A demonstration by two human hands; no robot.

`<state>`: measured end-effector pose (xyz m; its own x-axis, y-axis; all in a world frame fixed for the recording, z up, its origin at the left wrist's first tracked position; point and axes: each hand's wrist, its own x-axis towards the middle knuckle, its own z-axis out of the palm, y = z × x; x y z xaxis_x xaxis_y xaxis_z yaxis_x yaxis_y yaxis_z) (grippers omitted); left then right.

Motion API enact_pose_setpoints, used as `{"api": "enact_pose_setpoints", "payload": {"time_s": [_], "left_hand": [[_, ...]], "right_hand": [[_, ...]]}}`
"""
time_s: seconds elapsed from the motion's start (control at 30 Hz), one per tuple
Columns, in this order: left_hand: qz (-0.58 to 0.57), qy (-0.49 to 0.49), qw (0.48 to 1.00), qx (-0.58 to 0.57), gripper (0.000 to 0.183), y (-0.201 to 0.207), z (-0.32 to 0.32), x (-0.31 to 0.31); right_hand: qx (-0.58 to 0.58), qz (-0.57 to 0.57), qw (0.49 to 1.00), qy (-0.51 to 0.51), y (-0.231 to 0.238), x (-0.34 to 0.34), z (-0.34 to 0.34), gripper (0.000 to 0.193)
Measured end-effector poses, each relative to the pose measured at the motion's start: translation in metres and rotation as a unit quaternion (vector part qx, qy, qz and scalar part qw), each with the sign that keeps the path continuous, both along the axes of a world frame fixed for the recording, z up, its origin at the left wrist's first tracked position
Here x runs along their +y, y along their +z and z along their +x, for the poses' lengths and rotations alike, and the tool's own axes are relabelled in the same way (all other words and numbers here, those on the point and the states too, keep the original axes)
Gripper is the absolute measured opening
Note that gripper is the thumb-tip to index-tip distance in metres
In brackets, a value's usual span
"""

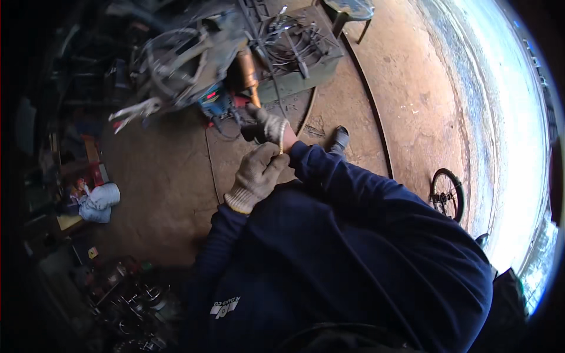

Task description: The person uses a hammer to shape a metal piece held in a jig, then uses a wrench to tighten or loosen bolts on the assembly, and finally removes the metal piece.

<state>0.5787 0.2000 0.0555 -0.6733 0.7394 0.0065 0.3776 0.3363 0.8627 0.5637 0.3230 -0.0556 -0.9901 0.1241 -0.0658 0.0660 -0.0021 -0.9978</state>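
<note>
My left hand (254,175), in a grey knit work glove, is closed, its thumb and fingers pinching the light cuff (282,136) of the other glove at the wrist. My right hand (268,125) wears a matching glove with dark, dirty fingers and reaches forward. Bare skin shows between its cuff and my dark blue sleeve (347,176). Just beyond its fingers is a copper-coloured cylinder (247,69) with a narrow end pointing toward the hand. Whether the fingers touch it or grip anything is hidden.
A cluttered metal workbench (194,65) stands ahead, with locking pliers (138,110) at its edge. Below sits a blue power machine (216,103). A green box (300,76) carries cables and tools. A stool (350,10) stands farther off; a wheel (447,194) is at right, metal parts (132,312) at lower left.
</note>
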Motion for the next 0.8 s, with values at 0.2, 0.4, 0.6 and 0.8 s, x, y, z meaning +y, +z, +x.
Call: {"api": "enact_pose_setpoints", "payload": {"time_s": [0.2,0.4,0.6,0.8], "left_hand": [[-0.018,-0.067,0.995,-0.069,0.013,-0.045,-0.013,0.167],[-0.073,-0.105,0.982,-0.137,0.014,-0.068,-0.033,0.248],[-0.037,-0.076,0.985,-0.15,0.016,-0.085,-0.078,0.305],[-0.069,-0.157,0.974,-0.148,0.016,-0.073,-0.122,0.381]], "right_hand": [[-0.208,-0.535,0.814,0.094,-0.071,0.162,0.018,0.059],[-0.108,-0.368,0.922,-0.059,-0.14,0.236,0.015,0.038],[-0.237,-0.604,0.759,0.055,-0.086,0.305,-0.046,0.1],[-0.15,-0.553,0.814,0.093,-0.111,0.362,-0.067,0.071]]}}
